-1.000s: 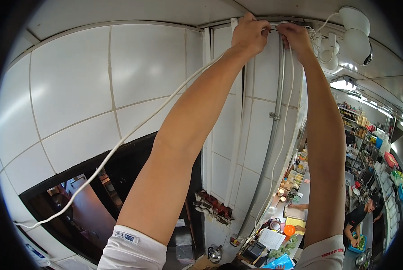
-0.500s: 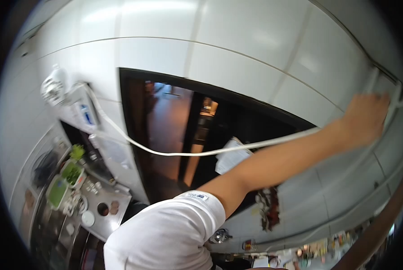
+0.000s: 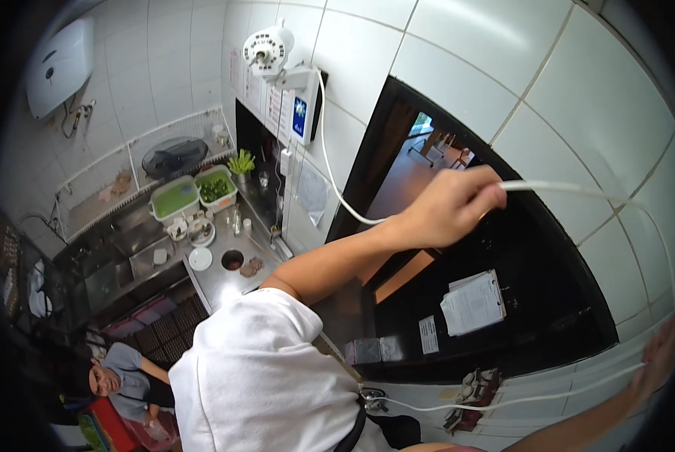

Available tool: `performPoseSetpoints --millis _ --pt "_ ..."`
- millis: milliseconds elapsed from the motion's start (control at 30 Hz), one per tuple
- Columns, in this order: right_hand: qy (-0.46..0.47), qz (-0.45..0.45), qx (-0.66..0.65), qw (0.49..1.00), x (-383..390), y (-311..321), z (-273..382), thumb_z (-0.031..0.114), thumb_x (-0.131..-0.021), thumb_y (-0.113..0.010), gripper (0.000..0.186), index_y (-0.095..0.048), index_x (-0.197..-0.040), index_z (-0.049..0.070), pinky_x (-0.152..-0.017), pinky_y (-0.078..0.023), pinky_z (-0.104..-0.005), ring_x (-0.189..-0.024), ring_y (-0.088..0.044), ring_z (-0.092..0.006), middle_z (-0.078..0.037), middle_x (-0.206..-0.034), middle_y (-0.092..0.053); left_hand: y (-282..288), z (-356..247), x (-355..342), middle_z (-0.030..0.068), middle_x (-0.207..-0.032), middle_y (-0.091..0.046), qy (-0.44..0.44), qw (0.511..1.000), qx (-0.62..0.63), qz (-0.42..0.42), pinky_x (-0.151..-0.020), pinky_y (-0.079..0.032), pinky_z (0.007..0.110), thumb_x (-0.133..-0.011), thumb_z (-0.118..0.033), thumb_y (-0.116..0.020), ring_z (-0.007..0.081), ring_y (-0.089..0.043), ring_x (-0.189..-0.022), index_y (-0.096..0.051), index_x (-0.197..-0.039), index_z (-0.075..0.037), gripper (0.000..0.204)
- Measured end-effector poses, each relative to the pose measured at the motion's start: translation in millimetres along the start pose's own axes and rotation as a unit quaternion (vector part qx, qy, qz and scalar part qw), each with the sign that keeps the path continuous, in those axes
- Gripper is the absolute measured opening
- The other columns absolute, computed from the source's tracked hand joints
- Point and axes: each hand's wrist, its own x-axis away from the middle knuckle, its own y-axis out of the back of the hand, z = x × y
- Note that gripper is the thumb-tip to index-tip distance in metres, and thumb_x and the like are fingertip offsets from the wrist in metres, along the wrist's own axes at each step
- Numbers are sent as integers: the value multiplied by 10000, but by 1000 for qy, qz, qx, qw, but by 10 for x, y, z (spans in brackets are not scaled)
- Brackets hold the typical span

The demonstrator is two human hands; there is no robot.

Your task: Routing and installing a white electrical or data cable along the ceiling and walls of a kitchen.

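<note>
My left hand [image 3: 458, 205] is closed on a white cable [image 3: 563, 187] in front of a black-framed opening [image 3: 382, 120] in the tiled wall. The cable loops down from beside a white wall-mounted fan body [image 3: 266, 50] and a white box [image 3: 305, 113], runs through my left hand and arcs down to the right. My right hand [image 3: 656, 350] is at the far right, partly in the dark rim, closed around the cable, which continues from it along the lower wall.
A steel sink counter [image 3: 213, 279] with green tubs [image 3: 175, 197] and dishes is below left, under a white wall appliance [image 3: 60, 64]. A person [image 3: 126, 384] in a grey shirt is at lower left. Clipped papers [image 3: 473, 301] hang on the black panel. A fixture [image 3: 473, 399] juts from the lower wall.
My view has swung left from the wall corner to the opening and sink. My left hand has come down from near the ceiling with the cable; my right hand is now lower, at the edge.
</note>
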Motion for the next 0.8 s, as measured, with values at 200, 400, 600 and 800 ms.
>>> performPoseSetpoints --millis 200,400,600,800 --pt "-48 114 -172 977 405 -1298 -235 192 -965 -541 167 -600 -1070 76 -330 -167 -183 -404 -230 11 80 -583 -338 709 -108 -466 -82 -586 -306 112 947 289 -88 -422 -203 204 -989 -279 -478 21 -264 -485 -543 -882 -108 212" --pt "85 123 -133 980 380 -1549 -42 177 -927 -584 149 -614 -889 36 -368 -230 -204 -474 -299 -6 54 -618 -414 869 -438 -1593 -17 -684 -468 69 997 -12 -31 -488 -316 209 -944 -227 -495 63 -402 -564 -580 -996 -39 212" --pt "8 66 -253 965 -66 -1843 524 225 -928 -556 223 -580 -873 11 -453 -294 -217 -527 -350 -44 37 -633 -436 574 -617 -2632 139 -1258 -566 -190 969 -158 -8 -940 -441 358 -801 -99 -611 260 -505 -1198 -515 -1268 15 490" --pt "56 47 -189 979 -519 -1928 693 234 -919 -551 249 -602 -911 -10 -507 -366 -263 -549 -415 -76 -2 -660 -501 213 -734 -2959 149 -1370 -471 -263 961 -44 -69 -1034 -380 380 -789 -82 -620 284 -417 -1302 -443 -1331 -1 576"
